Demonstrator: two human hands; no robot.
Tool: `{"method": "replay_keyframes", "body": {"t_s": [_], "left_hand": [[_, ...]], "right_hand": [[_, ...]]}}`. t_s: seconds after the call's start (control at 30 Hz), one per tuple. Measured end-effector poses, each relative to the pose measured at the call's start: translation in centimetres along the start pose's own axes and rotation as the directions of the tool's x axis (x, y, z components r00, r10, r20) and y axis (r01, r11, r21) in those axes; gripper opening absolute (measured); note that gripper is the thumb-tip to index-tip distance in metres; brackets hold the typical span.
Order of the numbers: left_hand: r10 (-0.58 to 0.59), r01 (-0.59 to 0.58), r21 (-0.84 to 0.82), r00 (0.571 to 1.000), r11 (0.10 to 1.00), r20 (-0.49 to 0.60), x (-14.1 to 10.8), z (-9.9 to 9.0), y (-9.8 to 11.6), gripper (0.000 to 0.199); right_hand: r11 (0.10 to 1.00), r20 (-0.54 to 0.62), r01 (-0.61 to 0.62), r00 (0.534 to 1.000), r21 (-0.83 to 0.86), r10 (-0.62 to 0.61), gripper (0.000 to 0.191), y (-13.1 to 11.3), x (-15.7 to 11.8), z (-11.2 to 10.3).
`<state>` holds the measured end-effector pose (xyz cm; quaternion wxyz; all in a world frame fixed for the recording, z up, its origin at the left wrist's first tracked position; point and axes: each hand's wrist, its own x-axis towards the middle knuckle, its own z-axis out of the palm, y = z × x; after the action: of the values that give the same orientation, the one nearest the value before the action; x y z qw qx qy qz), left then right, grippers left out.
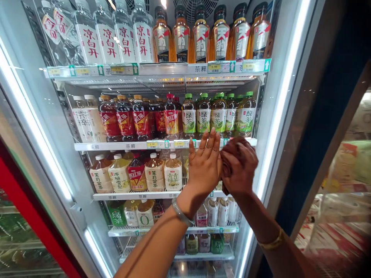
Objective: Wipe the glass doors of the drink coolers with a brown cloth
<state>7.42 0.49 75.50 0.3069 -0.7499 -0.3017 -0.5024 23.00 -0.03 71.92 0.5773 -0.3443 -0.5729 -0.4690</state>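
My left hand [205,164] is raised in front of the drinks cooler, fingers stretched out and palm facing the shelves. Whether it touches glass or a shelf edge I cannot tell. Beside it, my right hand [242,173] is closed around a crumpled dark brown cloth [236,148]. Both hands are just below a row of green-capped green tea bottles [218,116], overlapping the price strip [185,144] of that shelf. Some bottles on the shelf below are hidden behind my hands and forearms.
Clear water bottles [110,38] and amber black-capped bottles [200,36] line the top shelf. Red-labelled tea bottles [124,119] stand left of the green ones. Lower shelves carry pale-labelled bottles [100,177]. Bright light strips [285,77] run down both sides.
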Motion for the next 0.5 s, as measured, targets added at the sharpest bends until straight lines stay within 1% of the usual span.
{"method": "replay_keyframes", "body": {"t_s": [0.03,0.07,0.1,0.17,0.23,0.27,0.3,0.33,0.37,0.43,0.47,0.5], "left_hand": [[-0.016,0.016,0.002,1.0,1.0,0.0,0.1,-0.1,-0.1,0.068],[-0.032,0.032,0.008,0.999,0.999,-0.002,0.2,-0.3,-0.3,0.067],[-0.046,0.046,0.017,0.999,0.999,-0.008,0.3,-0.4,-0.5,0.066],[-0.052,0.053,0.042,0.998,0.998,-0.022,0.5,-0.5,-1.2,0.064],[-0.04,0.043,0.067,0.998,0.997,-0.042,0.4,-0.5,-1.8,0.064],[-0.032,0.036,0.079,0.998,0.996,-0.049,0.4,-0.5,-2.0,0.065],[-0.023,0.028,0.09,0.998,0.996,-0.056,0.3,-0.4,-2.2,0.066],[-0.013,0.02,0.102,0.998,0.995,-0.063,0.2,-0.3,-2.3,0.067],[-0.005,0.013,0.111,0.998,0.994,-0.066,0.2,-0.3,-2.4,0.067],[-0.001,0.008,0.126,0.998,0.992,-0.058,0.1,-0.4,-2.4,0.066],[-0.009,0.016,0.135,0.999,0.991,-0.047,0.0,-0.4,-2.3,0.066],[-0.022,0.028,0.148,0.999,0.989,-0.038,0.0,-0.5,-2.3,0.066]], "right_hand": [[0.997,0.018,0.076,0.997,0.004,-0.076,0.048,-0.1,1.3,0.3],[0.993,0.028,0.115,0.993,-0.002,-0.115,0.045,0.2,2.6,0.5],[0.993,0.038,0.113,0.993,-0.013,-0.113,0.045,0.9,3.8,0.4],[0.999,0.01,0.034,0.999,-0.036,-0.034,0.048,2.5,5.0,0.1],[0.995,-0.077,-0.081,0.994,-0.055,0.076,0.056,3.0,4.3,-0.1],[0.99,-0.124,-0.128,0.985,-0.057,0.12,0.06,2.6,3.4,0.0],[0.988,-0.16,-0.144,0.978,-0.055,0.134,0.063,1.8,2.4,0.2],[0.988,-0.143,-0.15,0.979,-0.038,0.143,0.064,0.8,1.4,0.6],[0.992,-0.137,-0.125,0.983,-0.019,0.122,0.058,-0.4,0.8,1.0],[0.999,-0.084,-0.038,0.996,0.022,0.039,0.043,-2.4,0.6,1.7],[0.999,-0.061,-0.002,0.998,0.041,0.005,0.038,-2.9,1.1,1.9],[0.998,-0.034,-0.003,0.999,0.065,0.005,0.036,-2.9,1.8,2.0]]}}
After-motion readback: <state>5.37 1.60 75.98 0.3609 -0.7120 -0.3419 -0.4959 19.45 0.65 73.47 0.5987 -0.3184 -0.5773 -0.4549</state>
